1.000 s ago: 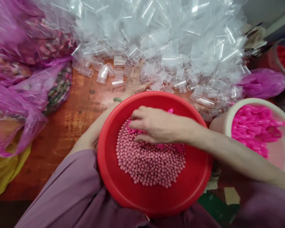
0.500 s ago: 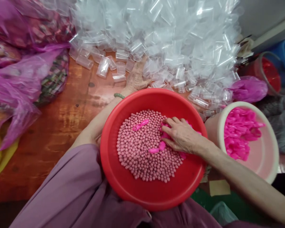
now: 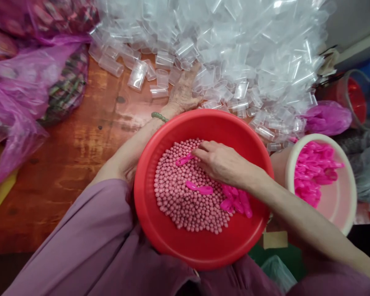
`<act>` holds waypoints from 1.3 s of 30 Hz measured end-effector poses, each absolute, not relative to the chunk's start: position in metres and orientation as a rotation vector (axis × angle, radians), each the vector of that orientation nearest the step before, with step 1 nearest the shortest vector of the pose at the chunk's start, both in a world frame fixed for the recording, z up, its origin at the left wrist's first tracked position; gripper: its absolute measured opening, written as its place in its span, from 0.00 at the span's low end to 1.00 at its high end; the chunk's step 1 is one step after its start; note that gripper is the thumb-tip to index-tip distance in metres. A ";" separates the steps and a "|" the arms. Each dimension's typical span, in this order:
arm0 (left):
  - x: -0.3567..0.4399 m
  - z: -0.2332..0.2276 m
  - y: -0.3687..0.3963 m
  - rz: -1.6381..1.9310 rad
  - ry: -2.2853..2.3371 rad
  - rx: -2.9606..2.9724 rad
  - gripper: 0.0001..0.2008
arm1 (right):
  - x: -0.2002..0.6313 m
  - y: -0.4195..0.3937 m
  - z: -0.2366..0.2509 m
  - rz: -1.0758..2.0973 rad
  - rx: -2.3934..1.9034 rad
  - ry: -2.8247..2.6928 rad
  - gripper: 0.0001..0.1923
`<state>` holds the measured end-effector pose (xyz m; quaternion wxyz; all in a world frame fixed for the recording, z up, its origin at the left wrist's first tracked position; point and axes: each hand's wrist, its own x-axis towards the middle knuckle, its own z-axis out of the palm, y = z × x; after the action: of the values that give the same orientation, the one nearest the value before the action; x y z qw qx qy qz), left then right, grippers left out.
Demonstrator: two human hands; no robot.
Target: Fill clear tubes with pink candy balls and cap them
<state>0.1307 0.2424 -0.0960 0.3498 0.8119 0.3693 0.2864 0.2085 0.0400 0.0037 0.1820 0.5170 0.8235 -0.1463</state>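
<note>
A red plastic basin [image 3: 203, 250] rests on my lap, with many small pink beads [image 3: 185, 205] heaped inside. My right hand [image 3: 222, 162] is over the beads, fingers bent and pinched at the end of a slim bright pink plastic piece [image 3: 185, 159] with a loop at one end. Its thumb is hidden. A second pink piece [image 3: 199, 188] lies on the beads, and a cluster of pink pieces [image 3: 237, 200] sits below my right wrist. Beyond the basin's far left rim, my left hand [image 3: 185, 92] lies stretched out on the wooden surface, touching the edge of the clear cups.
Clear plastic cups [image 3: 222, 49] are piled across the back. Right of the basin stands a whitish bucket [image 3: 341, 205] holding more pink pieces. Purple plastic bags [image 3: 21, 82] with wrapped contents lie on the left of the reddish wooden surface [image 3: 68, 164].
My right hand has moved left from the pink cluster to the single pink piece on the beads, uncovering the cluster. My left hand stays by the cups. The view has shifted slightly.
</note>
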 end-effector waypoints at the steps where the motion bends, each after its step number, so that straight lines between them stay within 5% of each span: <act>1: 0.131 -0.097 0.244 0.743 0.980 2.107 0.43 | 0.201 0.047 -0.004 -0.415 1.415 2.378 0.10; 11: 0.134 -0.099 0.243 0.735 1.043 2.123 0.45 | 0.223 0.027 0.015 -0.486 1.515 2.307 0.08; 19: 0.136 -0.103 0.247 0.725 1.035 2.124 0.47 | 0.185 0.044 -0.024 -0.459 1.293 2.495 0.11; 25: 0.137 -0.108 0.254 0.683 1.009 2.102 0.48 | 0.228 0.007 0.037 -0.746 1.412 2.277 0.10; 28: 0.137 -0.108 0.254 0.695 1.015 2.095 0.48 | 0.256 0.001 0.050 -0.931 1.476 2.138 0.21; 32: 0.136 -0.106 0.251 0.731 1.027 2.107 0.48 | 0.264 0.029 0.017 -0.591 1.819 2.022 0.23; 39: 0.137 -0.105 0.251 0.748 1.022 2.127 0.47 | 0.200 0.058 -0.040 -0.618 2.010 2.085 0.29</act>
<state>0.1371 0.2511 -0.1048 0.3270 0.8120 0.3901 0.2855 0.2001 0.0576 -0.0403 0.0902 0.6761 0.7011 -0.2079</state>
